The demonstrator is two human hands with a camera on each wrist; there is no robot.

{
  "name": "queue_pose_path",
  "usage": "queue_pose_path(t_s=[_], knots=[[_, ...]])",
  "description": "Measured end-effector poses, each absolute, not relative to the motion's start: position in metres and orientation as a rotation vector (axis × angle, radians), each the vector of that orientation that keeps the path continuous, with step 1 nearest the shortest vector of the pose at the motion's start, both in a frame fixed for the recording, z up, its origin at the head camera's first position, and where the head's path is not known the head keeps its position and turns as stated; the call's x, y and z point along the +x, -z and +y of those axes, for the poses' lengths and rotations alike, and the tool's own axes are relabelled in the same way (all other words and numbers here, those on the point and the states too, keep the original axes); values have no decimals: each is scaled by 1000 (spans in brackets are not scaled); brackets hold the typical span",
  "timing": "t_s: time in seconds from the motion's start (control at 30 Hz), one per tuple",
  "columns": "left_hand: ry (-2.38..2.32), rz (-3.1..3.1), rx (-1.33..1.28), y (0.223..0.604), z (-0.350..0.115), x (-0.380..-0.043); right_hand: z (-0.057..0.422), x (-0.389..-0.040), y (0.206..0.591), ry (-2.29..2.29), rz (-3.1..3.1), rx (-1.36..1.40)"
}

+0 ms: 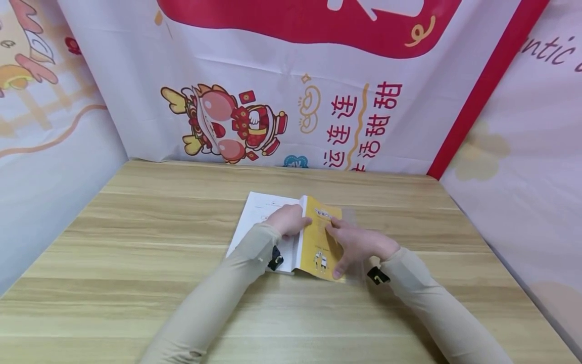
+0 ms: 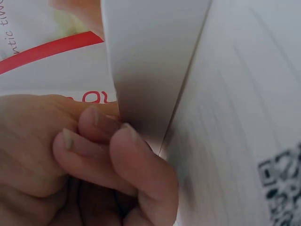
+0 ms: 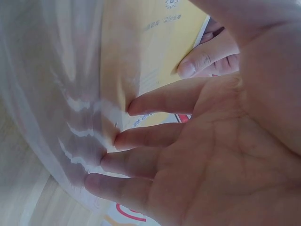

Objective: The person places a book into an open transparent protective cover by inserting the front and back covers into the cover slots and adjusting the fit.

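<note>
A book lies open on the table, its white page (image 1: 247, 215) at the left and its yellow cover (image 1: 313, 235) raised at the right. Clear plastic film (image 3: 56, 89) wraps the cover's outer edge and sticks out past it. My left hand (image 1: 287, 220) pinches the cover's white-edged side, thumb on the yellow face; in the left wrist view its other fingers (image 2: 146, 165) curl against the white inner side. With fairly straight, spread fingers, my right hand (image 1: 364, 243) touches the film and yellow cover, its thumb near the cover's near corner.
The wood-grain table (image 1: 136, 242) extends around the book on all sides. A printed cloth (image 1: 273, 65) hangs along the back edge, with more cloth at both sides. Each wrist carries a small black device (image 1: 378, 275).
</note>
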State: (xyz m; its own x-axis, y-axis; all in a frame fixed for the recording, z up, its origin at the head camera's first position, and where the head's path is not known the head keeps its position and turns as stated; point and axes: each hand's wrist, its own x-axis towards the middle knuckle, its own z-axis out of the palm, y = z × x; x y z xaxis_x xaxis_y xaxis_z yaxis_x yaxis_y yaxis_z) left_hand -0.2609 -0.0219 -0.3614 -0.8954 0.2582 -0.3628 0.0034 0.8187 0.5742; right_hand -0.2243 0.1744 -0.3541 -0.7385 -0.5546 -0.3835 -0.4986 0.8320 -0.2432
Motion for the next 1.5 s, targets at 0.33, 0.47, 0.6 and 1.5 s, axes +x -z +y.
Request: queue_pose_path(t_s=[0.33,0.47,0.6,1.5], knots=[[-806,2566,198,358,-23,-258,174,-223,354,191,2550,-755],[-798,2565,193,357,-23,-258,175,-224,354,197,2545,-766],[-793,2570,198,358,-22,-259,176,-225,354,203,2541,-765],[-790,2561,191,360,-21,-260,175,-226,352,198,2533,-749]])
